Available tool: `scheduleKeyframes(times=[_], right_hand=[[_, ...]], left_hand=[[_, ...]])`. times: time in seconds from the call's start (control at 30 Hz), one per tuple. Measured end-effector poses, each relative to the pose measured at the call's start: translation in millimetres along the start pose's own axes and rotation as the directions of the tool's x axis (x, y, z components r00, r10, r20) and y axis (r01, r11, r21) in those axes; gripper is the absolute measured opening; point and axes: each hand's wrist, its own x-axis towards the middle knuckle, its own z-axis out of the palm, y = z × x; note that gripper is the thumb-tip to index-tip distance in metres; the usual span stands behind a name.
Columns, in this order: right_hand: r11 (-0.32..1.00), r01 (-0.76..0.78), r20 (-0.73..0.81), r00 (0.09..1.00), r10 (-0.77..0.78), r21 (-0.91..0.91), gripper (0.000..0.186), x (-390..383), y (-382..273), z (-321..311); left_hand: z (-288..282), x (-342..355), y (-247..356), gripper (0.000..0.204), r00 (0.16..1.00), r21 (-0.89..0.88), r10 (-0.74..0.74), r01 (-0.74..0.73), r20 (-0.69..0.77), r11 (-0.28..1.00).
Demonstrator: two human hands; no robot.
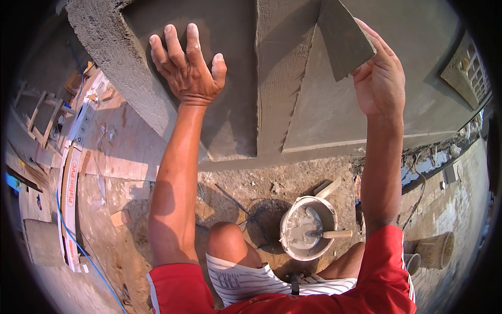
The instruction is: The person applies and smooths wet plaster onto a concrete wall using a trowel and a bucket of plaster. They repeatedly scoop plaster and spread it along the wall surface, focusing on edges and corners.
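My left hand (189, 70) lies flat with spread fingers on the smooth grey recessed panel of the plastered wall (225, 94). Pale dust coats its fingertips. My right hand (380, 81) grips a thin, flat grey sheet (342, 39) at its right edge, thumb on one side and fingers behind. The sheet is tilted against or just off the plaster; I cannot tell which. Between the two hands runs a raised, rough-edged vertical band (285, 63). Below, near my right knee, a round bucket (283, 230) contains pale wet mix and a trowel with a wooden handle (337, 234).
Long wrapped panels (70, 199) lie at the left by a blue hose (78, 245) and a wooden frame (46, 120). An openwork block (468, 70) juts out at the far right. Two containers (434, 250) lie at lower right. Dark rods (235, 204) are on the rough ground.
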Motion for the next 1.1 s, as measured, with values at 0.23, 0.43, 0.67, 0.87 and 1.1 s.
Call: scheduleKeyframes(times=[0.23,0.43,0.67,0.87,1.1], right_hand=[[0.978,0.161,-0.027,0.986,-0.166,-0.13,0.036,-22.8,11.4,-5.0],[0.742,0.291,-0.055,0.914,-0.403,-0.604,0.028,-53.5,105.6,2.5],[0.585,0.374,0.008,0.847,-0.532,-0.719,0.033,-25.9,108.6,42.3],[0.436,0.55,0.319,0.807,-0.497,-0.712,0.039,-49.6,95.6,22.1],[-0.042,0.707,0.585,0.549,-0.597,-0.706,0.029,45.0,-12.4,27.4]], left_hand=[[1.1,-0.4,-1.3,0.066,1.0,-0.016,0.002,-0.002,-0.011,1.0],[-3.1,2.7,3.3,0.067,1.0,-0.014,0.004,-0.003,0.014,1.0],[-5.3,5.3,2.7,0.067,1.0,-0.022,0.009,-0.009,0.004,1.0],[-1.7,1.5,0.2,0.065,1.0,-0.024,-0.01,0.01,-0.004,1.0],[-0.6,-3.1,0.2,0.065,1.0,-0.026,-0.015,0.015,0.018,1.0]])
